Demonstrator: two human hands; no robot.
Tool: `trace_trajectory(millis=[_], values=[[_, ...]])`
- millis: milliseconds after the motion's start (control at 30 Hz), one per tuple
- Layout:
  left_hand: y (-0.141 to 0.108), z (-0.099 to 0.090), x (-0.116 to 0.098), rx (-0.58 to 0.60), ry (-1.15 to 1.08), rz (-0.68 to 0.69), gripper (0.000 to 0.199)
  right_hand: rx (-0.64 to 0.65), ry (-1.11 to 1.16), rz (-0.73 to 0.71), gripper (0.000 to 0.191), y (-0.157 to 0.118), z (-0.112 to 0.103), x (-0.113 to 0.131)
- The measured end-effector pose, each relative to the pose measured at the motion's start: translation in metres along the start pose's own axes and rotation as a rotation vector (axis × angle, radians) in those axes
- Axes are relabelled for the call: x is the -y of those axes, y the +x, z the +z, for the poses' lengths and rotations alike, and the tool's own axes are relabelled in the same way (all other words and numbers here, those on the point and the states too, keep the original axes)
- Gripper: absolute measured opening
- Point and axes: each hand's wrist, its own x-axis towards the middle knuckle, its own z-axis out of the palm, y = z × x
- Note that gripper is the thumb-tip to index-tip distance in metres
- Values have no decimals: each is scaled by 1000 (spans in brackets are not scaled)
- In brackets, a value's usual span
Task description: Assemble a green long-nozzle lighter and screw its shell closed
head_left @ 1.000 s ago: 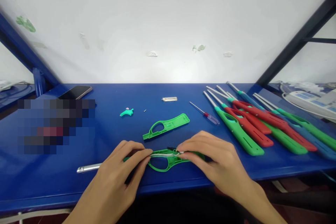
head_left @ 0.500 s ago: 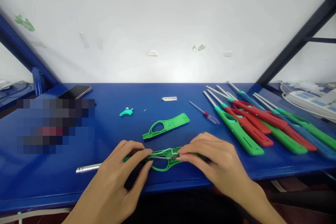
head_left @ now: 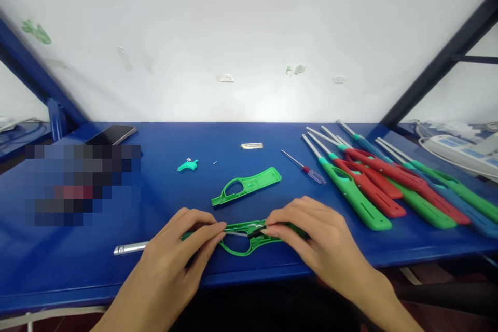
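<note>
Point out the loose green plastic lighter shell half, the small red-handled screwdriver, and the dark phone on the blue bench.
Loose green plastic lighter shell half (head_left: 249, 187), head view, on its flat middle section.
Small red-handled screwdriver (head_left: 307, 170), head view, on the red collar.
Dark phone (head_left: 112, 134), head view, on its screen.

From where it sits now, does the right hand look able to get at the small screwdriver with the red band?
Probably yes. The right hand rests on the open green lighter half at the table's front edge, and the screwdriver lies beyond it on bare blue table, with nothing between them; the row of assembled lighters lies off to its right.

Assembly workshop: blue metal workbench (head_left: 163, 275), rows of long lighters (head_left: 373, 181), small screwdriver (head_left: 305, 168)
</note>
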Motion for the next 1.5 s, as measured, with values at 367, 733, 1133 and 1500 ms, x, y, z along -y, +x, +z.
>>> trace_trajectory(millis=[367, 733, 1133, 1500], values=[[2, -1, -3, -2, 34, 29, 11, -24, -10, -62, 8, 1, -1, 3], [0, 2, -3, 55, -1, -70, 9, -33, -51, -90, 7, 1, 0, 4], [2, 0, -5, 54, -10, -69, 10, -41, -50, -112, 14, 2, -1, 5], [0, 1, -3, 54, 30, -24, 11, -28, -54, -130, 13, 2, -2, 6]])
